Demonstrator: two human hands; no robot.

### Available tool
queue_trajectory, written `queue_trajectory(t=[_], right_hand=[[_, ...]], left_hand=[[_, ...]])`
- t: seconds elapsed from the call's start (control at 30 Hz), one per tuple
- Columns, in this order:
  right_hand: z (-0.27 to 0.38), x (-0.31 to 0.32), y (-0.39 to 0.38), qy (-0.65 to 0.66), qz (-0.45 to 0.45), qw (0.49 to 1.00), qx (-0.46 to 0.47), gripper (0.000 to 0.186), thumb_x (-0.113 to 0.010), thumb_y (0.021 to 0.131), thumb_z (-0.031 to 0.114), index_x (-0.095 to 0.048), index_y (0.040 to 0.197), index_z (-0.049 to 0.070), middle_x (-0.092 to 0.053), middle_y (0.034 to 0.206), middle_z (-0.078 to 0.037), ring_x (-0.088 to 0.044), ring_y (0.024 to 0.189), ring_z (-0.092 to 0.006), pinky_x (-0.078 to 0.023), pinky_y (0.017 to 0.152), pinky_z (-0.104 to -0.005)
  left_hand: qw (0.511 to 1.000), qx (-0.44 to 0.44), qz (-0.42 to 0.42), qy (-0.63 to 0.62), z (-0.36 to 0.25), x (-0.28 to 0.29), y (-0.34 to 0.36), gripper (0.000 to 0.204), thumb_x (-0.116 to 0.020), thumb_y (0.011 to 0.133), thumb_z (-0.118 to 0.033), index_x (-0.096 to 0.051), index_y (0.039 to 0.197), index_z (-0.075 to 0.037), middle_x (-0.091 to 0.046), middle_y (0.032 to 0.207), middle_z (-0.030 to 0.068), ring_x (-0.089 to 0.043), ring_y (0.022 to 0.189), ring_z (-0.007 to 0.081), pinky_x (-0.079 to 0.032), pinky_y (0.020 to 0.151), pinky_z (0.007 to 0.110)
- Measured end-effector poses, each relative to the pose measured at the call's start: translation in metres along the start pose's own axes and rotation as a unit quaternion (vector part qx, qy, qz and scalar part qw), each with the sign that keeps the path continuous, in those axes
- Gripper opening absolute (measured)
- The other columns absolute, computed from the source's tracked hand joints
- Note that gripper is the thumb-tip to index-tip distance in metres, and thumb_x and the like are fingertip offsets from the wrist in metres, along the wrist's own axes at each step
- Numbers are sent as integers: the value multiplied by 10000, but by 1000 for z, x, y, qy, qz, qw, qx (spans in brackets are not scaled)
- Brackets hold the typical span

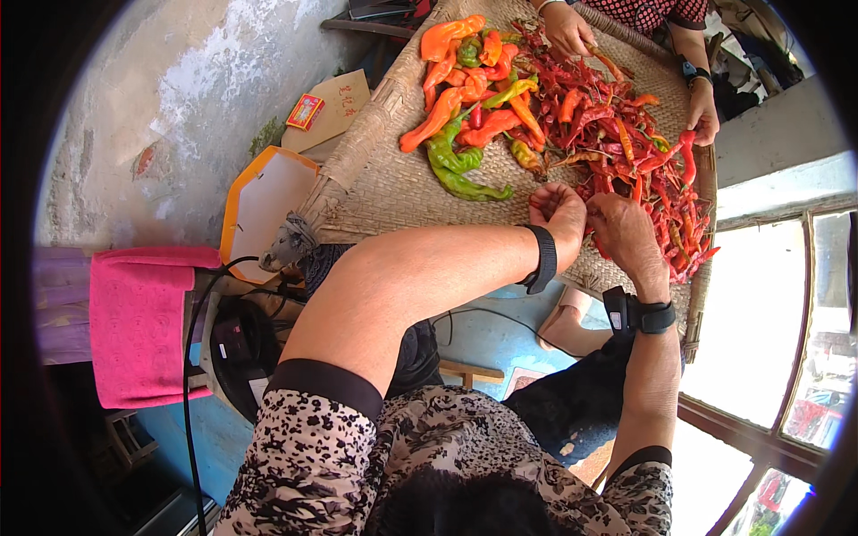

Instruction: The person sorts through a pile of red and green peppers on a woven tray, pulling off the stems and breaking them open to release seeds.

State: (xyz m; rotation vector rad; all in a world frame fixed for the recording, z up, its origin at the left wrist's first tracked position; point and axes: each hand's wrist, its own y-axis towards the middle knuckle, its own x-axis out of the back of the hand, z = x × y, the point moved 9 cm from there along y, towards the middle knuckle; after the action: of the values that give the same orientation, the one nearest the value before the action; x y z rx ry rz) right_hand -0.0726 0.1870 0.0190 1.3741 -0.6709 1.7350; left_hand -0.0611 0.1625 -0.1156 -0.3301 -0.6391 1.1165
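Observation:
My left hand (561, 217) is closed, its fingers curled in a pinch at the near edge of a pile of red chili peppers (585, 121). Right beside it, my right hand (631, 234) is closed too, fingertips bent down and almost touching the left. A small red bit shows at the left fingers; what either hand pinches is mostly hidden. Larger orange peppers (487, 134) and a green pepper (451, 156) lie to the left on a woven tray (384, 192), which carries the whole lot.
Across the tray, another person's hand (569, 29) reaches into the peppers, and their other hand (703, 112) holds a red pepper (688, 157). Left of the tray are an orange-rimmed box (234, 210) and a pink cloth (138, 330). A window (751, 322) stands at the right.

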Motion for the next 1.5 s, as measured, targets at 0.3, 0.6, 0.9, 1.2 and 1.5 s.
queue_trajectory(t=[0.3,0.6,0.9,1.2,1.5], right_hand=[[-2,-8,-6,-44,13,999,13,82,-618,801,62,-641,874,33,-670,887,-173,-668,835,-356,-542,700,-454],[-5,2,-4,-113,10,993,25,83,-590,787,25,-621,862,39,-667,847,-159,-675,805,-335,-544,671,-444],[3,-19,-5,-104,23,994,27,74,-597,814,70,-622,881,51,-669,848,-133,-683,782,-325,-547,626,-448],[-4,-12,-9,-100,-12,993,61,168,-635,816,120,-631,968,50,-649,909,-142,-673,814,-313,-542,643,-430],[-44,76,-11,-7,-245,969,-18,159,-615,845,49,-636,1003,50,-593,920,-123,-625,843,-330,-521,675,-410]], left_hand=[[999,-37,9,-11,-1,2,-3,108,-583,858,-49,-661,786,-64,-637,675,44,-613,591,207,-535,644,410],[998,-34,-14,-54,15,9,-9,98,-592,810,-13,-666,758,-52,-625,668,54,-602,575,208,-519,618,402],[993,-64,-23,-94,7,2,-34,234,-596,806,-164,-667,1011,-76,-601,777,103,-584,691,277,-455,620,458],[884,59,-289,-362,35,-21,-63,92,-591,844,-104,-648,899,-150,-558,766,36,-564,761,222,-424,691,373],[701,138,-401,-572,71,-44,-92,136,-603,801,-17,-613,936,3,-615,865,177,-603,910,339,-515,725,458]])
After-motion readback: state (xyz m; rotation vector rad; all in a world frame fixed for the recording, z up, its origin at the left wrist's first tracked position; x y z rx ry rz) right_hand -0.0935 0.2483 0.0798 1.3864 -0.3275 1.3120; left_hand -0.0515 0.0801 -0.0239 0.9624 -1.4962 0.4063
